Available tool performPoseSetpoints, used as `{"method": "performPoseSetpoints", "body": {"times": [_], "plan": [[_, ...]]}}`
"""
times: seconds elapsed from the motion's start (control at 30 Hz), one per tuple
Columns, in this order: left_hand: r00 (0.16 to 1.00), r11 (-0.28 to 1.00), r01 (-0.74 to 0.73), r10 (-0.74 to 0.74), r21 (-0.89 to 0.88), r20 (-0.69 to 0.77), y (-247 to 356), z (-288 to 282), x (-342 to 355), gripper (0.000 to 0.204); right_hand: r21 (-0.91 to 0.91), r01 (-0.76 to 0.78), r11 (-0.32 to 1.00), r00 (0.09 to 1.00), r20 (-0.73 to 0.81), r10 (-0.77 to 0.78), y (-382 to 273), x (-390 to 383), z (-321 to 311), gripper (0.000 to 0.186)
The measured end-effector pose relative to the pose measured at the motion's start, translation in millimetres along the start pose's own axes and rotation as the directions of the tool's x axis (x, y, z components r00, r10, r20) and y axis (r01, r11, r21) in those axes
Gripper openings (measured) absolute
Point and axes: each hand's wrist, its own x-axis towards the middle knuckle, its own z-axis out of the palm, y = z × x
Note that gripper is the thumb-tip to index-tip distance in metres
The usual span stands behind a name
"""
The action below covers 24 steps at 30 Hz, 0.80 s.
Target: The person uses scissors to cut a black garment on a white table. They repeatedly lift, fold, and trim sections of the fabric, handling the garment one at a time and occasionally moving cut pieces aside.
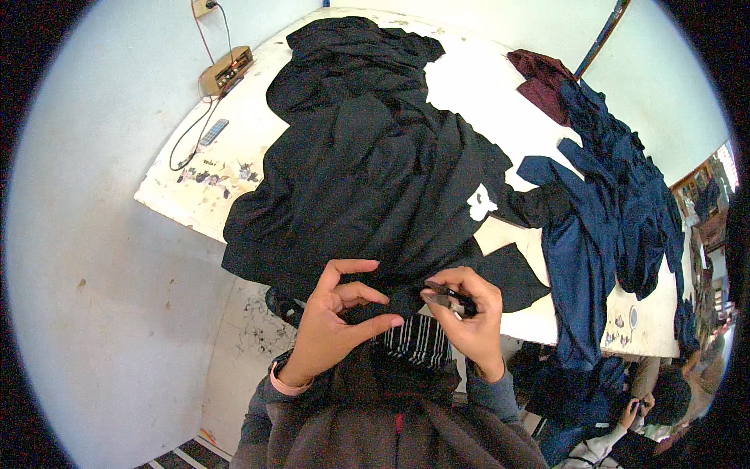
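A large heap of black fabric [351,172] covers much of the white table [187,195] and hangs over its front edge. My left hand [348,309] rests at the near edge of that fabric, fingers curved and apart, thumb and fingertips not closed together. My right hand [469,313] is closed on small dark snips [453,301], just right of my left hand. Below and between the hands shows dark striped fabric [410,344]. A small white piece [481,202] lies on the black heap.
Navy garments [574,273] and maroon cloth [547,86] lie along the right. A power unit [226,70] with cables and a remote [214,131] sit at the back left. Another person's hands [637,410] show at lower right among dark cloth. A pale wall [94,258] stands left.
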Motion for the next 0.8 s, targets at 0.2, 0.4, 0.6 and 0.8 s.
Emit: {"method": "performPoseSetpoints", "body": {"times": [0.2, 0.4, 0.6, 0.8], "plan": [[0.968, 0.920, -0.188, 0.232, 0.343, -0.092, 0.9, 8.8, -4.6, 0.068, -0.308, 0.449, 0.839, 0.891, 0.223, -0.395, -22.2, 11.3, 6.1, 0.046], [0.763, 0.738, -0.465, 0.614, 0.488, -0.202, -38.2, 2.2, -4.9, 0.070, -0.182, 0.540, 0.821, 0.832, 0.264, -0.489, -31.6, -6.2, 5.6, 0.043], [0.572, 0.516, -0.651, 0.816, 0.557, -0.087, -40.6, -9.1, -1.1, 0.053, -0.002, 0.396, 0.918, 0.916, 0.074, -0.395, -29.4, -12.8, 2.1, 0.041], [0.677, 0.417, -0.649, 0.698, 0.637, 0.234, 0.8, -15.6, -15.4, 0.044, -0.473, 0.265, 0.840, 0.942, -0.059, -0.330, -16.5, -3.9, 12.2, 0.047]]}}
